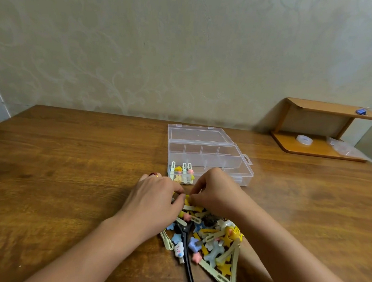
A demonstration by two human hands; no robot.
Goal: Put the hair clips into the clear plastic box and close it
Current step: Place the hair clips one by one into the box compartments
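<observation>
Both hands are brought together at the far edge of a pile of hair clips [209,239] on the wooden table [68,176]. A yellow clip [187,200] is pinched between the curled fingertips of the left hand [154,201] and those of the right hand [215,193], which meet over it (how much of the clip is held by each cannot be made out, since the fingers hide most of it). A reddish ring [154,174] is worn on the left hand.

Nearer than the hands, the pile is spread in a loose heap: pale green snap clips, yellow stars, blue and pink shapes, and a long black clip [186,251] laid through the middle, pointing toward the near edge.

Just beyond the hands, the clear plastic box [232,164] is seen open on the table, its lid [198,134] folded back flat toward the wall. The box is divided into compartments; a few clips [181,173] are already lodged in the near-left ones, some standing upright.

At the far right, a small wooden shelf [328,111] is set against the wall, with a roll of clear tape [304,140] on its lower board.
</observation>
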